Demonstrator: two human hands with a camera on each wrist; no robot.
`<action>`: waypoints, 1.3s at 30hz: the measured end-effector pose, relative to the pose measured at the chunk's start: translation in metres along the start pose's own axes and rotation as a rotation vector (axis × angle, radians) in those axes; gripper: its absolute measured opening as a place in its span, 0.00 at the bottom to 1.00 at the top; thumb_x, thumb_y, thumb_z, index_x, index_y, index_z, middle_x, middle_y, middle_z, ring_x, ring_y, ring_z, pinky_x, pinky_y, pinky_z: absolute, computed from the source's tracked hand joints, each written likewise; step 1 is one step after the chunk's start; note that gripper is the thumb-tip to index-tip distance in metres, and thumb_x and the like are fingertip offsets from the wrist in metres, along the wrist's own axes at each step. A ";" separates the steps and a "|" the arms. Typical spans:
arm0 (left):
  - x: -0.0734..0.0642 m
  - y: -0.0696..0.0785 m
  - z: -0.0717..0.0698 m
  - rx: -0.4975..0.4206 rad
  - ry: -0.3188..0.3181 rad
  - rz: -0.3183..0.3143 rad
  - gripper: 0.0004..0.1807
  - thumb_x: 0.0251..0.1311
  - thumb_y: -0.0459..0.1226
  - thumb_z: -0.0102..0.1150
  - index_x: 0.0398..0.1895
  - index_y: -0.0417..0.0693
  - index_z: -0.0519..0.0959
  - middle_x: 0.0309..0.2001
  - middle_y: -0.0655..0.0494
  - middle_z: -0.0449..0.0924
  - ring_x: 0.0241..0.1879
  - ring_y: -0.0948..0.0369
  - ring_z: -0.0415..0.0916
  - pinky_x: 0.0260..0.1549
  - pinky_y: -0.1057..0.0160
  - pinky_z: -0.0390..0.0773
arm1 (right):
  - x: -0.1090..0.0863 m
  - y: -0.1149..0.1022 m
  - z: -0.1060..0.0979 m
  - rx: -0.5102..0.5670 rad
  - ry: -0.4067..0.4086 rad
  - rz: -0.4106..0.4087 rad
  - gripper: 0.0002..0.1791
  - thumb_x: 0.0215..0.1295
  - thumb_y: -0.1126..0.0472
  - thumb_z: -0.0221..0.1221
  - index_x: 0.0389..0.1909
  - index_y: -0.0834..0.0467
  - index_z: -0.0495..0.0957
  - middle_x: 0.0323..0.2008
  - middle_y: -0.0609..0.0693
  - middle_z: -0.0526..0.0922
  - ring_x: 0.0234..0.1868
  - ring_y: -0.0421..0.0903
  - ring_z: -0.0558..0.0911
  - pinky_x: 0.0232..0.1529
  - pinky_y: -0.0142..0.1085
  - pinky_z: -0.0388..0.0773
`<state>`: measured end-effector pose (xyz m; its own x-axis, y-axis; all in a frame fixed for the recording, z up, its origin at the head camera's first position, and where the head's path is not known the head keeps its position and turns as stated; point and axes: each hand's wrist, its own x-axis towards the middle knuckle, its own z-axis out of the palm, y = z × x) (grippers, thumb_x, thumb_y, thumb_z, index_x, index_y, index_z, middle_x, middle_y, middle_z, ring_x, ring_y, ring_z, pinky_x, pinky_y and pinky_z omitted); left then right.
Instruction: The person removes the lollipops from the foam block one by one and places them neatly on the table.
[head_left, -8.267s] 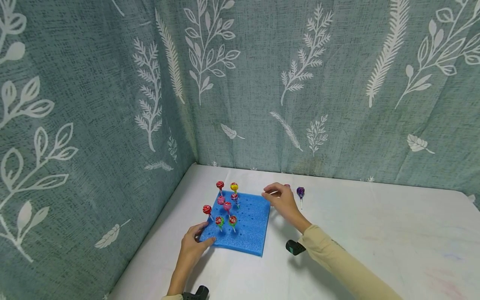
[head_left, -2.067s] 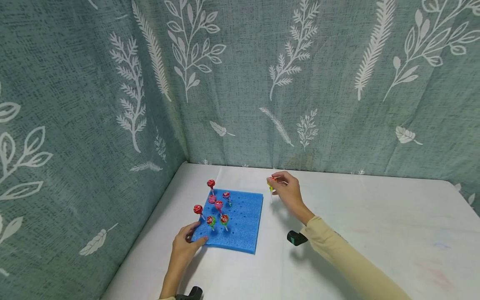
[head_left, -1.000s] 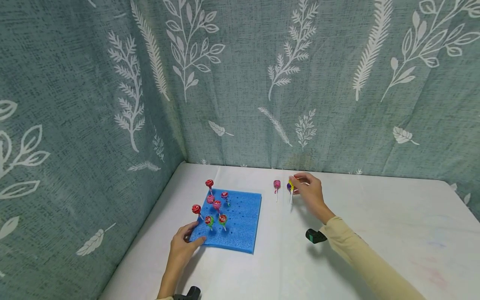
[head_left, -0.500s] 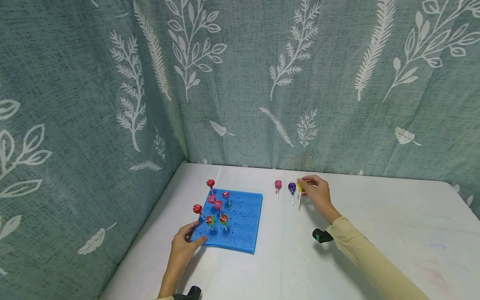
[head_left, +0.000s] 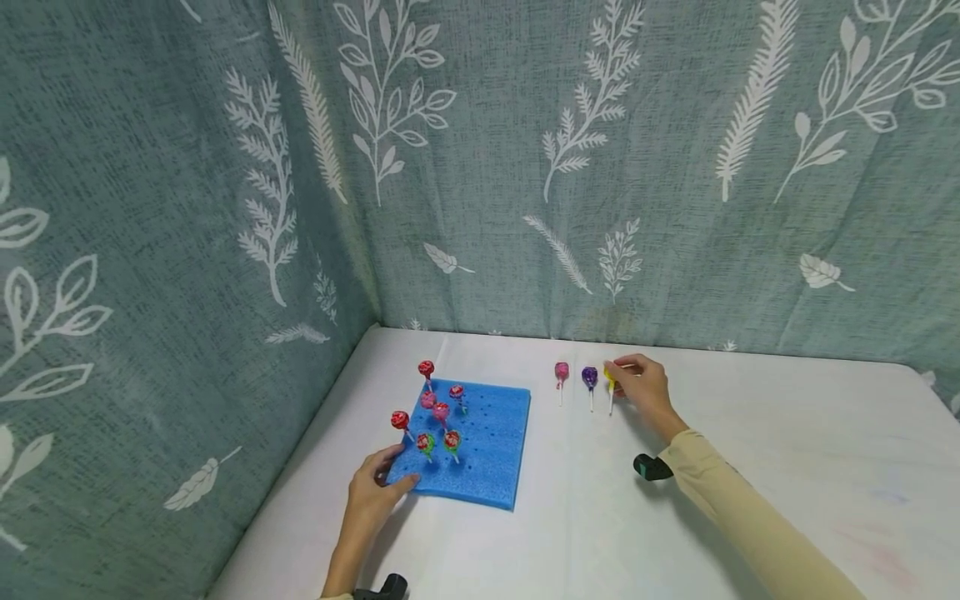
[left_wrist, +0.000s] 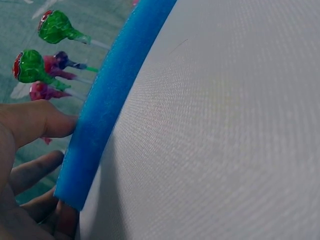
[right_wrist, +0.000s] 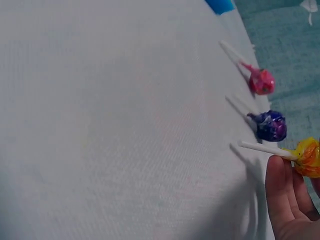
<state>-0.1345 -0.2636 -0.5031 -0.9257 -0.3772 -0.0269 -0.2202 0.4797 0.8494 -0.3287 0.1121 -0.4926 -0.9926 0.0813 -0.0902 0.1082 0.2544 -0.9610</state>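
A blue foam board [head_left: 487,479] lies on the table with several wrapped lollipops standing in its left part, among them a red lollipop [head_left: 426,367] and a green-and-red lollipop [left_wrist: 55,26]. My left hand [head_left: 371,496] holds the board's near left corner between thumb and fingers. My right hand [head_left: 647,392] pinches a yellow lollipop [right_wrist: 306,156] near its candy head, stick pointing toward me. In the right wrist view its stick appears slightly above the table. Just left of it lie a purple lollipop [head_left: 590,378] and a pink lollipop [head_left: 562,370], side by side.
The white-covered table [head_left: 787,483] extends far to the right of the board. A green patterned curtain [head_left: 480,167] hangs along the back and left sides. Small holes dot the board's right part. A black wrist device [head_left: 651,467] is on my right forearm.
The yellow lollipop has left the board's far side; my right hand has carried it right, past the pink and purple ones. My left hand keeps its hold on the board's corner.
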 end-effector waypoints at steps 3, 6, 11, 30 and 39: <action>0.000 -0.001 0.001 -0.002 0.001 -0.002 0.29 0.50 0.35 0.68 0.59 0.43 0.74 0.53 0.44 0.72 0.52 0.50 0.69 0.51 0.50 0.72 | 0.003 0.002 0.001 -0.024 -0.004 0.011 0.21 0.62 0.52 0.61 0.47 0.64 0.75 0.32 0.54 0.76 0.22 0.41 0.78 0.25 0.32 0.79; 0.000 -0.001 0.001 -0.002 0.002 -0.001 0.29 0.50 0.35 0.68 0.59 0.43 0.74 0.53 0.44 0.72 0.52 0.49 0.69 0.52 0.50 0.71 | 0.007 0.005 0.003 -0.060 -0.005 0.014 0.20 0.64 0.53 0.59 0.47 0.65 0.74 0.30 0.54 0.76 0.19 0.41 0.77 0.21 0.30 0.77; 0.000 -0.001 0.000 0.009 0.004 -0.001 0.29 0.50 0.35 0.68 0.58 0.42 0.74 0.53 0.44 0.72 0.53 0.49 0.69 0.52 0.49 0.72 | 0.012 0.008 0.006 -0.128 0.010 -0.021 0.19 0.65 0.55 0.58 0.46 0.67 0.74 0.26 0.54 0.75 0.14 0.40 0.76 0.17 0.29 0.75; 0.000 -0.001 -0.001 0.004 -0.004 0.006 0.29 0.51 0.35 0.68 0.59 0.43 0.73 0.54 0.44 0.72 0.53 0.48 0.69 0.53 0.48 0.71 | 0.010 0.007 0.007 -0.299 -0.011 -0.113 0.16 0.57 0.67 0.64 0.44 0.69 0.73 0.29 0.58 0.74 0.24 0.47 0.76 0.19 0.33 0.79; 0.000 -0.001 0.001 0.007 0.002 0.000 0.29 0.51 0.35 0.67 0.58 0.42 0.74 0.54 0.43 0.72 0.53 0.48 0.69 0.53 0.48 0.72 | 0.007 0.007 0.003 -0.292 -0.017 -0.084 0.19 0.56 0.66 0.64 0.47 0.68 0.72 0.31 0.58 0.74 0.24 0.46 0.76 0.20 0.33 0.79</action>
<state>-0.1346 -0.2633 -0.5042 -0.9250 -0.3792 -0.0258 -0.2224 0.4849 0.8458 -0.3348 0.1112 -0.5008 -0.9993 0.0325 -0.0202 0.0343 0.5265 -0.8495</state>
